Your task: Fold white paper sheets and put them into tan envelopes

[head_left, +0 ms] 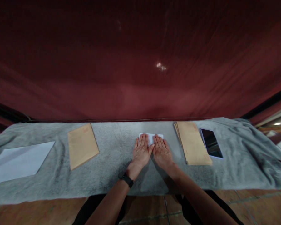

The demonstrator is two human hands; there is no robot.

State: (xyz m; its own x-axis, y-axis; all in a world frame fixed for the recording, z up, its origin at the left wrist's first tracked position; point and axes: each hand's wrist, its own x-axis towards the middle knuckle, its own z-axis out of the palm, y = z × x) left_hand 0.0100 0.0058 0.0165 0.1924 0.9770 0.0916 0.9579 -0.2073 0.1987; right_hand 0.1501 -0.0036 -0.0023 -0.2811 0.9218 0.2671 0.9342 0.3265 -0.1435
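Observation:
A small folded sheet of white paper [150,139] lies on the grey cloth in front of me. Flat on its left part rests my left hand [141,151], fingers stretched out and pointing away from me. My right hand [162,152] presses flat on the right part in the same way, its thumb close to the left thumb. Most of the paper is hidden under both hands; its far edge and a strip between the fingers show. Neither hand grips anything.
Grey cloth [117,143] covers the long surface, with a dark red wall [131,100] behind. To the left lie a brown envelope [82,146] and white paper sheets [18,161]. Rightward are a stack of brown envelopes [194,143] and a phone [211,143].

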